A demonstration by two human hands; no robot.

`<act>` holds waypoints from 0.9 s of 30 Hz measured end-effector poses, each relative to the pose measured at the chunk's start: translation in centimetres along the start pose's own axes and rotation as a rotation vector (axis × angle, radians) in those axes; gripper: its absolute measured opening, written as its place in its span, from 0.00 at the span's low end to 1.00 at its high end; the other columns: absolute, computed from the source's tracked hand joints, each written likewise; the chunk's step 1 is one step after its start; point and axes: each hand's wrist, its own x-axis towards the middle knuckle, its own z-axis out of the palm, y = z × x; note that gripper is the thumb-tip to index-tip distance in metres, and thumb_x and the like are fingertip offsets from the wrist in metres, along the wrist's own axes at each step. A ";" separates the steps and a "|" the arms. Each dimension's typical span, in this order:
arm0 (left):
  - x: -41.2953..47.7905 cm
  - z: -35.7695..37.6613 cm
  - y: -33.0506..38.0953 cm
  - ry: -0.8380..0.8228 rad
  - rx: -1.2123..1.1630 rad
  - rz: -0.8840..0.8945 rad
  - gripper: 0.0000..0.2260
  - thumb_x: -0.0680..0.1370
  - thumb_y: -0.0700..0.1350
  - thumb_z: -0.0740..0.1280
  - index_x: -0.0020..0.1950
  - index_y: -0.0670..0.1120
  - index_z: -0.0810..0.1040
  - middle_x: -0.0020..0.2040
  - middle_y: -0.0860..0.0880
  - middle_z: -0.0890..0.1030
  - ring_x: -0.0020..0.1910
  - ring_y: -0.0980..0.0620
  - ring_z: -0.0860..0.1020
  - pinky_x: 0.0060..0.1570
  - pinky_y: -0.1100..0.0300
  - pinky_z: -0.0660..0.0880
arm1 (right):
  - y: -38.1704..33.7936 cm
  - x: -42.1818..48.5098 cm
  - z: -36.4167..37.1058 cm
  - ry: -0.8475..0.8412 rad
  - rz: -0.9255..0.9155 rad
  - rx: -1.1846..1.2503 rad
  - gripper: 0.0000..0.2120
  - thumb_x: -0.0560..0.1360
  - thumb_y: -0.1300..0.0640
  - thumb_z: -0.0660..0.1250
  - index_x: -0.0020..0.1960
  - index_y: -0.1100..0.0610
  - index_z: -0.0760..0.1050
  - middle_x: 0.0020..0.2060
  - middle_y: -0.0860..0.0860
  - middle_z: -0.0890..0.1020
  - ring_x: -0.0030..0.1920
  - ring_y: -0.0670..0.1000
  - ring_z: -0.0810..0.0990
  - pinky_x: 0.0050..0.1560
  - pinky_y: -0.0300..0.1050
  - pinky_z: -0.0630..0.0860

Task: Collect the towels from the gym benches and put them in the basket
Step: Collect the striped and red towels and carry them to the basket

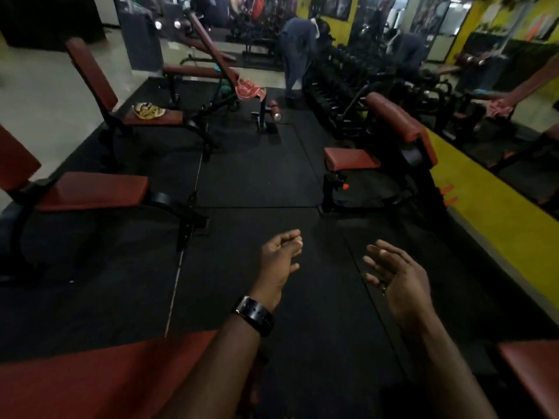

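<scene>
My left hand [281, 261], with a black watch on its wrist, is stretched out over the black floor mat, fingers loosely curled and holding nothing. To its right, my right hand [393, 273] is spread open and empty. A yellow patterned towel [148, 110] lies crumpled on the seat of a red bench [160, 117] at the far left. Further back, a red-orange towel [249, 89] hangs over the end of another bench. No basket is in view.
A red bench [90, 190] stands at my left, a padded bench [363, 157] at my right, and red pads lie at the bottom edge. A dumbbell rack [341, 86] runs along the mirrored yellow wall. A person [298, 52] bends over at the back.
</scene>
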 end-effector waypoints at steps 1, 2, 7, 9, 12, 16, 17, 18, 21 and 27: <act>2.1 1.0 0.3 0.007 -0.001 -0.014 0.08 0.79 0.41 0.66 0.55 0.50 0.80 0.56 0.51 0.82 0.53 0.55 0.80 0.53 0.54 0.75 | -0.6 2.4 0.6 -0.008 0.002 -0.002 0.10 0.79 0.60 0.62 0.55 0.53 0.80 0.53 0.52 0.85 0.54 0.53 0.83 0.50 0.51 0.80; 4.1 1.9 0.6 0.007 0.010 -0.026 0.07 0.79 0.41 0.66 0.54 0.51 0.80 0.56 0.51 0.82 0.53 0.55 0.80 0.54 0.54 0.75 | -1.1 4.6 1.3 -0.018 0.002 0.000 0.10 0.79 0.60 0.62 0.56 0.53 0.79 0.53 0.53 0.84 0.54 0.53 0.83 0.50 0.51 0.80; 14.8 5.3 2.8 0.001 0.054 -0.026 0.07 0.78 0.42 0.67 0.53 0.53 0.80 0.54 0.53 0.82 0.53 0.57 0.80 0.53 0.55 0.76 | -2.9 17.2 5.0 -0.052 0.045 0.044 0.10 0.79 0.61 0.61 0.56 0.55 0.79 0.53 0.55 0.84 0.53 0.55 0.84 0.44 0.48 0.80; 19.8 5.8 3.5 0.038 0.063 -0.013 0.07 0.78 0.42 0.67 0.52 0.53 0.80 0.54 0.53 0.82 0.53 0.57 0.80 0.53 0.55 0.76 | -2.9 22.5 6.8 -0.064 0.071 0.061 0.10 0.79 0.61 0.61 0.55 0.56 0.79 0.52 0.56 0.84 0.53 0.56 0.84 0.45 0.50 0.80; 27.3 6.3 4.4 0.102 0.069 0.002 0.07 0.78 0.42 0.67 0.52 0.53 0.80 0.55 0.53 0.82 0.54 0.55 0.80 0.52 0.55 0.76 | -3.2 30.8 9.8 -0.111 0.091 0.081 0.09 0.77 0.61 0.63 0.53 0.56 0.80 0.50 0.55 0.85 0.50 0.55 0.84 0.43 0.49 0.81; 37.7 7.5 6.7 0.226 0.083 0.004 0.08 0.78 0.42 0.67 0.54 0.53 0.81 0.56 0.53 0.83 0.55 0.55 0.80 0.49 0.57 0.77 | -4.6 42.9 14.5 -0.221 0.119 0.098 0.08 0.76 0.62 0.64 0.52 0.56 0.79 0.47 0.53 0.85 0.46 0.52 0.84 0.38 0.46 0.82; 39.5 7.6 7.2 0.245 0.079 0.004 0.09 0.78 0.42 0.67 0.54 0.54 0.81 0.56 0.53 0.83 0.55 0.55 0.81 0.49 0.57 0.77 | -5.0 45.3 15.7 -0.251 0.132 0.102 0.08 0.76 0.62 0.64 0.52 0.56 0.79 0.46 0.53 0.85 0.45 0.52 0.84 0.38 0.45 0.82; 41.2 7.8 7.8 0.260 0.081 0.012 0.09 0.78 0.42 0.67 0.54 0.54 0.81 0.56 0.53 0.83 0.55 0.55 0.81 0.49 0.56 0.77 | -5.5 47.5 17.1 -0.272 0.134 0.105 0.08 0.76 0.62 0.64 0.52 0.56 0.79 0.46 0.53 0.85 0.45 0.52 0.84 0.39 0.45 0.82; 47.7 7.7 9.7 0.322 0.078 0.039 0.09 0.78 0.43 0.67 0.55 0.54 0.82 0.57 0.53 0.84 0.56 0.54 0.81 0.50 0.56 0.78 | -6.5 54.8 22.5 -0.336 0.151 0.088 0.08 0.76 0.62 0.63 0.53 0.56 0.78 0.48 0.54 0.84 0.46 0.52 0.83 0.41 0.48 0.81; 60.5 5.4 13.4 0.409 0.011 0.098 0.12 0.79 0.42 0.66 0.61 0.51 0.78 0.62 0.49 0.81 0.60 0.51 0.79 0.59 0.49 0.76 | -5.8 66.5 33.4 -0.510 0.157 0.017 0.08 0.76 0.60 0.66 0.53 0.55 0.80 0.50 0.52 0.86 0.51 0.53 0.83 0.44 0.50 0.82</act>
